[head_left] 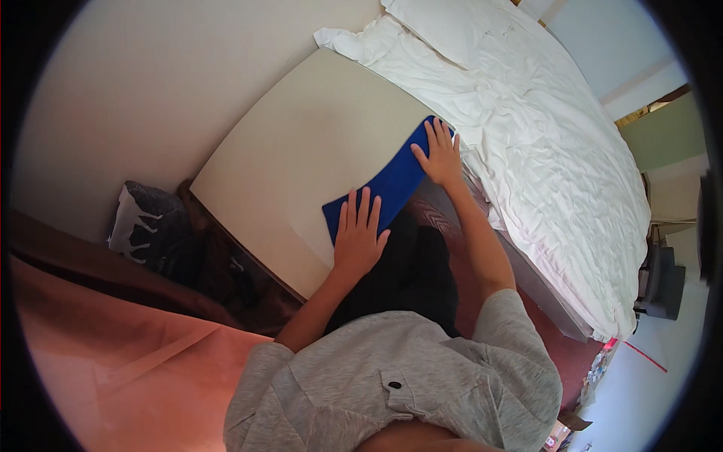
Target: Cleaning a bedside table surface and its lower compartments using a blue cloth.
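A long, narrow piece of dark blue cloth (390,183) lies flat along the near edge of a pale beige tabletop (301,128). On its left end rests my left hand (361,235), palm down with the fingers stretched out. My right hand (441,154) presses on the far right end, its fingers spread and the thumb apart. Neither hand grips the cloth. Part of the cloth under each palm is hidden.
Right of the table stands a bed with a rumpled white sheet (535,143) and a white pillow (437,30). A dark patterned bag (154,226) sits by the wall at left. An orange-pink curtain or cover (135,361) fills the lower left.
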Tool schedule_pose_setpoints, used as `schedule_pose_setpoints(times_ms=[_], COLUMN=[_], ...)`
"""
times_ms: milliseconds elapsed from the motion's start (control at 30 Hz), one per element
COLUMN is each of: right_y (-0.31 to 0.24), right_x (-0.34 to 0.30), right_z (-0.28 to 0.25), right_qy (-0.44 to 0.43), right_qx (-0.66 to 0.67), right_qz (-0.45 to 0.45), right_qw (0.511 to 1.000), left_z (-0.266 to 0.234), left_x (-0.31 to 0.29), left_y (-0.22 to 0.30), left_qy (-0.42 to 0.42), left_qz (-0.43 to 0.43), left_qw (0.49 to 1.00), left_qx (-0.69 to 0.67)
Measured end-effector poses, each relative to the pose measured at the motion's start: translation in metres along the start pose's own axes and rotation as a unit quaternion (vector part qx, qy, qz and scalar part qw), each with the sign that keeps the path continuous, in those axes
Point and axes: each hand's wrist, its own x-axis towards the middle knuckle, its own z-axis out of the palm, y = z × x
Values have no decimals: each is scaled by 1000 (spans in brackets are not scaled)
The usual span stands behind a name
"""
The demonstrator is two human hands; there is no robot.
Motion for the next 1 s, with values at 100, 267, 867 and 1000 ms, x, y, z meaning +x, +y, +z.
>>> schedule_pose_setpoints(times_ms=[100, 267, 867, 1000], right_y=[14, 0, -210, -150], right_x=[21, 54, -100, -96], right_z=[8, 27, -12, -26], right_qy=[-7, -1, -100, -114], right_qx=[-13, -16, 222, 179], right_qz=[3, 2, -289, -205], right_qw=[1000, 1000, 926, 955], left_z=[8, -5, -63, -53], left_x=[35, 57, -114, -75], left_y=[-9, -51, -75, -39], left_qy=[27, 52, -27, -84], left_qz=[15, -40, -202, -117], left_qw=[999, 998, 972, 988], left_qx=[-14, 4, 113, 49])
